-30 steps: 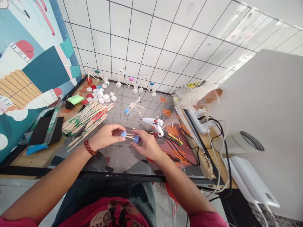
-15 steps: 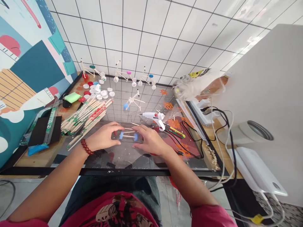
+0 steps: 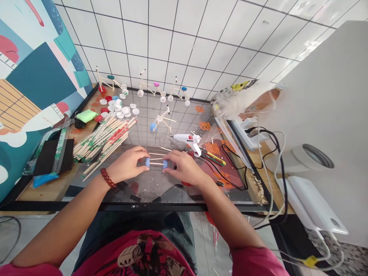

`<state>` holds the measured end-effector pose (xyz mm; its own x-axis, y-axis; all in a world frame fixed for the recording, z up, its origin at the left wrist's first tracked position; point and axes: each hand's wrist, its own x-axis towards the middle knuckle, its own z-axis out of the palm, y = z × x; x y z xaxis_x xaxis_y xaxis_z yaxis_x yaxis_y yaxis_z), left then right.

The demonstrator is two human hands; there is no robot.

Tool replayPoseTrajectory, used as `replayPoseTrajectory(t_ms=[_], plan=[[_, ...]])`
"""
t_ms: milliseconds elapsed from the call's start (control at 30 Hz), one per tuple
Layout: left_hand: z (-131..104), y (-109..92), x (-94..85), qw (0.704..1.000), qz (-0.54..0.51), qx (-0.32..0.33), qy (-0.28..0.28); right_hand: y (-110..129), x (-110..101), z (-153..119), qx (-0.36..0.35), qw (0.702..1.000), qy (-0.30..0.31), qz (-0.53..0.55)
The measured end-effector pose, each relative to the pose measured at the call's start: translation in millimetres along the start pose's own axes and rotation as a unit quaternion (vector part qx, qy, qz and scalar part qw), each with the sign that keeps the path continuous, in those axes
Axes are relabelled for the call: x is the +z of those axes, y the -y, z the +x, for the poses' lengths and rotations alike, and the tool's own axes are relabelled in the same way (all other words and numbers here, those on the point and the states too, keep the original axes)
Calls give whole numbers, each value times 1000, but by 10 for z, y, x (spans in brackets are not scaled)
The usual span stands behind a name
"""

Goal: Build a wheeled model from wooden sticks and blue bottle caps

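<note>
My left hand (image 3: 130, 164) pinches a blue bottle cap (image 3: 147, 162) between thumb and fingers. A second blue cap (image 3: 165, 164) is gripped by my right hand (image 3: 185, 167). A short wooden stick (image 3: 156, 164) spans the gap between the two caps, like an axle. Behind it lie thin sticks (image 3: 155, 154) on the glassy table top. Farther back stands a small frame of sticks (image 3: 161, 120) with one blue cap at its foot. A white hot glue gun (image 3: 188, 138) rests beyond my right hand.
On the left are a pile of wooden sticks (image 3: 106, 140) and several loose caps (image 3: 119, 109). Stick-and-cap bicycle models (image 3: 152, 90) stand along the wall. To the right lie a yellow cutter (image 3: 215, 158), black cables (image 3: 244, 184) and a power strip (image 3: 248, 134).
Both hands have closed in on the blue caps, with fingers now pressed against them. The caps and stick stay in nearly the same place; the view has shifted slightly.
</note>
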<state>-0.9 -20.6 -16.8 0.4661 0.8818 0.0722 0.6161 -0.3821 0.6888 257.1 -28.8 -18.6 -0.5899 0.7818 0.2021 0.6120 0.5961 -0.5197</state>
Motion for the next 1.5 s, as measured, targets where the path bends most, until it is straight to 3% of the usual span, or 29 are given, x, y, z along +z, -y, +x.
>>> replayPoseTrajectory(t_ms=[100,233,300,467,633,933,1300,1367,1500], plan=[[-7,-3,0,1000,5,4,-2,-1,-20,-2,8,1000,-14,23],[-11,-2,9,1000,10,4,-4,-26,-70,-3,27,991,-100,79],[-10,1,14,1000,14,5,0,-46,-80,1,22,989,-116,91],[-18,11,28,1000,21,9,2,-89,-7,27,34,996,-54,69],[-29,-17,39,1000,26,-1,-5,-121,35,28,36,994,-65,81],[-21,-1,37,998,35,-20,-39,18,-8,-4,7,998,23,51],[18,38,34,996,23,-34,-75,-16,58,10,-14,998,6,64],[-5,-1,12,995,33,-24,-97,-14,25,5,-21,998,2,62],[-188,-152,55,980,41,11,-196,-6,24,21,-46,996,-11,73]])
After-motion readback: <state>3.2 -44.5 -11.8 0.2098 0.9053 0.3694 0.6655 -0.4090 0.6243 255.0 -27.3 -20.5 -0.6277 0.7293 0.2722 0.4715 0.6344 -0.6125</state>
